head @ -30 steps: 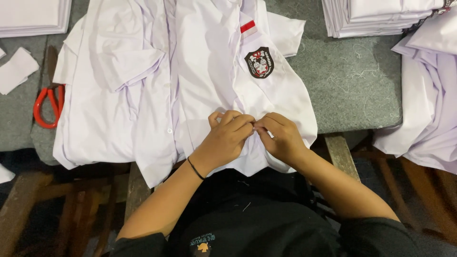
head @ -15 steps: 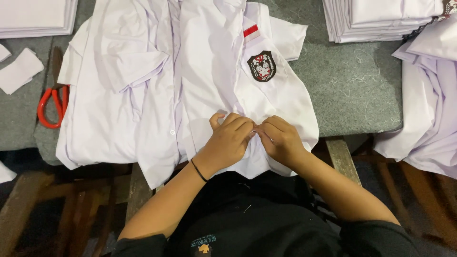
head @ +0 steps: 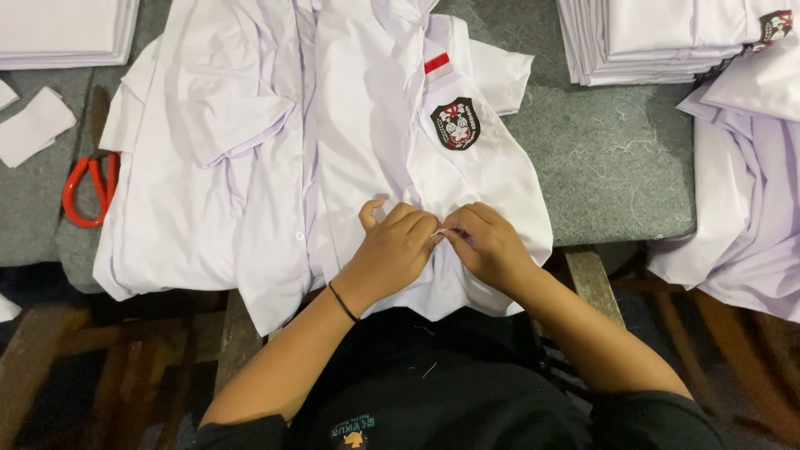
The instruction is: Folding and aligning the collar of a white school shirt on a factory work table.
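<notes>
White shirt [head: 367, 150]: soft woven cotton-like cloth, laid flat and open-fronted on the desk [head: 617, 183], its hem hanging over the near edge toward the person. A dark shield-shaped embroidered badge [head: 455, 124] and a small red-and-white rectangular patch [head: 437, 63] sit beyond the right hand.

Left hand [head: 394, 246]: fingers curled, pinching the shirt's front placket at its lower end; a thin dark band circles the wrist.

Right hand [head: 486, 242]: clenched on the same fold, fingertips meeting those of the left hand.

Second white garment [head: 192, 167]: lies crumpled just left of the left hand, under the shirt's edge.

Red-handled scissors [head: 87, 192]: glossy plastic loops, far left of the left hand.

Folded white stack [head: 650, 42]: neat, flat layers, beyond and right of the right hand. Loose white pile [head: 742, 192]: draped off the desk's right end.

Desk surface: grey, felt-like, with stray threads.

No containers in view.

Against the earlier frame: both hands keep their pinch at the same spot on the placket; shirt unmoved.
</notes>
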